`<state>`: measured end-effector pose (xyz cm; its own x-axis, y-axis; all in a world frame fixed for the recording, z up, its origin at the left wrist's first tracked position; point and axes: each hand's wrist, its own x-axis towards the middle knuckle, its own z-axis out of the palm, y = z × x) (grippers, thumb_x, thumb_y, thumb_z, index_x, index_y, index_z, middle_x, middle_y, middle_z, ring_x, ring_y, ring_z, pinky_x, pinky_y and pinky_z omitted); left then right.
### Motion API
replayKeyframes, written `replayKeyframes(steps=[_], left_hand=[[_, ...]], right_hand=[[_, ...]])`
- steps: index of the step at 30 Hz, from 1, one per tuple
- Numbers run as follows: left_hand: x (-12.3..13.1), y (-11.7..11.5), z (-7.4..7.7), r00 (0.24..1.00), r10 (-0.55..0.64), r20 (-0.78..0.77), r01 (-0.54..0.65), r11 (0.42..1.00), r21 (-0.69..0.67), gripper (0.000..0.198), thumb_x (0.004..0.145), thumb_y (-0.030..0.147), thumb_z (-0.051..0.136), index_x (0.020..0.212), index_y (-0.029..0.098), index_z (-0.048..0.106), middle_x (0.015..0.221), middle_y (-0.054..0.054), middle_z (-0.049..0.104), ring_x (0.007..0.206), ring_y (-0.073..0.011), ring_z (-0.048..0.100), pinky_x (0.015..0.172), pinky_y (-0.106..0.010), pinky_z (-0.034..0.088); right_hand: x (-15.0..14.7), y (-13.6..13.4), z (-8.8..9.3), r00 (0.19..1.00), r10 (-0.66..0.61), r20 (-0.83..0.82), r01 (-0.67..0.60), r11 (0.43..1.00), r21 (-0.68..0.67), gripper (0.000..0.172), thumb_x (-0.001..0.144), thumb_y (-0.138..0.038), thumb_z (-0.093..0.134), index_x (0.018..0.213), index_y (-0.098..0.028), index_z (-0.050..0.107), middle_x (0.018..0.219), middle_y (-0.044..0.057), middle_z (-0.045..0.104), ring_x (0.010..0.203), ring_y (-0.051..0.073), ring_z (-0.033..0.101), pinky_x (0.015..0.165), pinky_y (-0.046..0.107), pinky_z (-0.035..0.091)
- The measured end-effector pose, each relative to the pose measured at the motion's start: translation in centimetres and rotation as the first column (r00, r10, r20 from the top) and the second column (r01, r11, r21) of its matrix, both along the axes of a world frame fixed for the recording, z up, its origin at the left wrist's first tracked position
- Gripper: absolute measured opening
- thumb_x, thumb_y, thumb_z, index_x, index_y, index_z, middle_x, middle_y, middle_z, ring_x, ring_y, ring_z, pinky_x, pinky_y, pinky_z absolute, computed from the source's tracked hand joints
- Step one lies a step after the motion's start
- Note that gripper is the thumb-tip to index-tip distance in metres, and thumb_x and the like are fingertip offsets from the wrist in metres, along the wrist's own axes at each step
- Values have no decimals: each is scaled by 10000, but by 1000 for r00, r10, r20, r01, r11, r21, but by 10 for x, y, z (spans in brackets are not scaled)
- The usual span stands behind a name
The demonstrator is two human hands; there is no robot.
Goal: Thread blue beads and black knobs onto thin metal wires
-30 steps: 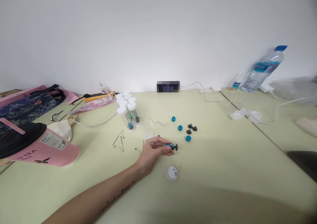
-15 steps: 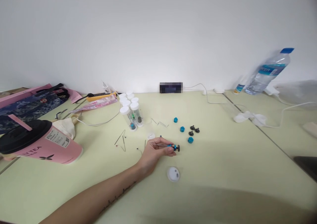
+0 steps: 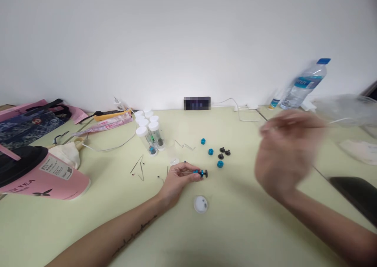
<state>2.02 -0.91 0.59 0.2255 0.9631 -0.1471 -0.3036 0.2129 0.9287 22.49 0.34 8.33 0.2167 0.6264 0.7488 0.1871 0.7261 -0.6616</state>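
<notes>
My left hand [image 3: 176, 180] rests on the table, thumb and fingers pinched around a small blue-and-black screw piece [image 3: 202, 174]. Its black disc-shaped end points right, and thin wires stick out behind the fingers. To the right lie loose blue knobs, one [image 3: 220, 164] nearest the hand, and several black flat-headed screws [image 3: 221, 156]. A shallow white cap [image 3: 200, 204] with small dark discs in it sits below the hand. My right hand [image 3: 287, 153] is raised over the right side of the table, smeared by motion, so its fingers cannot be made out.
Clear tubes with white lids [image 3: 147, 139] stand left of centre. Bent metal wires [image 3: 138, 168] lie in front of them. A pink cup [image 3: 55, 176] stands at the left. A water bottle [image 3: 303, 84] leans at the back right, and a dark object [image 3: 353, 196] lies at the right.
My right hand has come into view from the right. The left hand keeps its hold on the screw piece. The whole view has shifted slightly.
</notes>
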Motion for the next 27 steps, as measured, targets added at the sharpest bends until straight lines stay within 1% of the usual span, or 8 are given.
replayKeyframes(steps=[2,3,6,8,10,13,20,27], left_hand=[[0,-1,2,1000,9,0,-9,1000,-11,234,587,217,830,764,144,696,802,-46,735,759,-169,681,821,-309,504],[-1,-1,3,1000,6,0,-6,1000,-18,235,590,220,829,770,146,697,820,-49,736,772,-172,681,834,-313,501],[-2,-1,5,1000,-8,6,8,999,-31,230,604,224,821,787,152,702,854,-54,736,805,-178,679,861,-321,493],[-2,-1,5,1000,-10,20,10,999,-36,217,610,217,818,781,153,701,850,-50,734,815,-180,677,863,-322,491],[-3,-1,4,999,-12,43,14,999,-44,198,623,209,811,774,154,695,853,-45,730,817,-178,674,845,-316,495],[-4,0,3,997,-16,69,19,999,-48,178,643,195,799,777,154,690,853,-39,726,798,-158,664,802,-286,499],[-4,0,0,996,-51,74,52,998,-20,157,663,177,787,787,145,696,833,-48,735,806,-158,664,816,-284,493],[-6,-1,1,994,-79,71,81,996,-26,157,662,182,787,780,147,690,821,-47,734,814,-170,666,818,-292,487]], right_hand=[[-10,0,-22,1000,21,-21,-23,997,-72,145,910,-190,470,1038,-253,448,958,30,448,822,161,499,703,295,432],[-14,-2,-34,997,70,12,-67,984,-165,119,900,-206,489,1008,-245,456,912,29,448,781,170,485,680,303,425],[-18,-11,-65,960,236,149,-164,909,-383,93,946,-255,420,1027,-246,464,957,46,454,800,182,474,702,322,418],[-17,-15,-74,899,367,237,-227,855,-466,134,967,-275,376,1038,-244,485,953,48,470,788,180,479,712,328,418],[-15,-15,-74,833,459,308,-269,824,-498,151,966,-287,388,1059,-242,498,933,48,482,785,181,485,715,330,424],[-16,-12,-71,786,497,368,-297,826,-479,184,920,-275,505,1100,-243,487,932,49,496,801,184,493,736,335,446],[-17,-11,-70,778,485,399,-317,852,-417,120,915,-211,531,1026,-257,540,910,38,572,830,182,546,744,326,469],[-17,-10,-71,775,505,380,-334,838,-432,110,906,-223,553,1012,-237,579,858,31,603,781,167,567,707,301,476]])
